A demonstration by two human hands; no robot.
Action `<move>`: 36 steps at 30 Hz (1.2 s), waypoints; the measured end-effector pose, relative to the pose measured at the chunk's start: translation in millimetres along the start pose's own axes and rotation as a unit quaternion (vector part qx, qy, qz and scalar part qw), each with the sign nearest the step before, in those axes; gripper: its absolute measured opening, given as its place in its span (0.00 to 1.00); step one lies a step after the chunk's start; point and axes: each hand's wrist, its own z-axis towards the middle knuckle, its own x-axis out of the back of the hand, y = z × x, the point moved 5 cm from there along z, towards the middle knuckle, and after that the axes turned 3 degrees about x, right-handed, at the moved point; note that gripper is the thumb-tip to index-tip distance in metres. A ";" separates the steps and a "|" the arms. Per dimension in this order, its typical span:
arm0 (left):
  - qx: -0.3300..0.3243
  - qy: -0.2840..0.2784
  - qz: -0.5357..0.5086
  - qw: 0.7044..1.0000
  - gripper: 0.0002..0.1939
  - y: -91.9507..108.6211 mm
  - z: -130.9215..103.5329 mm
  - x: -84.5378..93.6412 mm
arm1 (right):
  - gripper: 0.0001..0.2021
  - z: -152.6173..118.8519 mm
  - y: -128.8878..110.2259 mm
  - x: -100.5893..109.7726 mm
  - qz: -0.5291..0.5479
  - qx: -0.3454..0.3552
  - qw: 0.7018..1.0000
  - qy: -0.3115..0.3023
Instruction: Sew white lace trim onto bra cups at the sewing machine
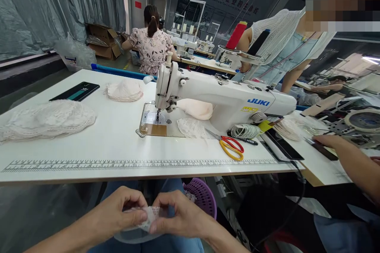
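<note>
The person's left hand and right hand both have their thumbs and fingers clamped on one white lace piece. I see this piece over the lap, at the near side of the white table, where the sewing machine stands.

White lacy cloth piece looks kinda rough and holey, white long-armed JUKI sewing machine is smooth gloss, white flat tabletop pretty slick too, silver rectangular needle plate shiny metal.
</note>
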 end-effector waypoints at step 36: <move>-0.049 -0.006 0.399 0.916 0.05 127.8 146.3 139.4 | 0.14 114.2 -44.4 114.6 -0.561 0.399 0.713 0.132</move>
